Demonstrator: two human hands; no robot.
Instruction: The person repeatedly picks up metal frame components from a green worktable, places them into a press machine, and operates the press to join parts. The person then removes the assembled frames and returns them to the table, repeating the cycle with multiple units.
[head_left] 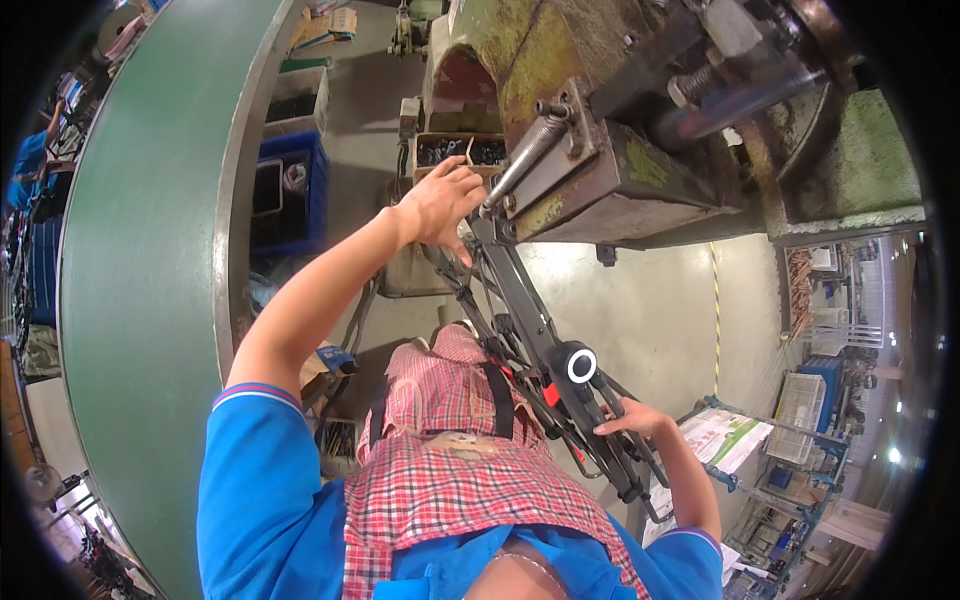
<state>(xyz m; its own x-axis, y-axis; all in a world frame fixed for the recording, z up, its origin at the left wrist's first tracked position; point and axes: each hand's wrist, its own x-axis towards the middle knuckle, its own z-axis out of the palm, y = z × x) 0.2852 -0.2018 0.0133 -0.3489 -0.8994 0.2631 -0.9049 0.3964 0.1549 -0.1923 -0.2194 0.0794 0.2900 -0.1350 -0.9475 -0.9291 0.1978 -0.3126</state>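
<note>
A long black folding frame (520,295), possibly of a stroller, slants from the machine's edge down toward my right side. It has several thin tubes, red bits and a round black hub with a white ring (581,366). My right hand (637,418) is closed round a tube near its lower end, with some fingers hidden behind it. My left hand (440,208) is beside the frame's upper end, its thumb apart and its fingers partly bent; I see nothing in it. Just right of that hand, a coil spring (530,160) hangs on the green machine (640,170).
A wooden box of small dark parts (430,152) lies beyond my left hand. The green-topped table (150,300) runs along my left, with a blue crate (318,190) beside it. The machine's heavy body overhangs at upper right. Racks and a white crate (800,415) stand farther right.
</note>
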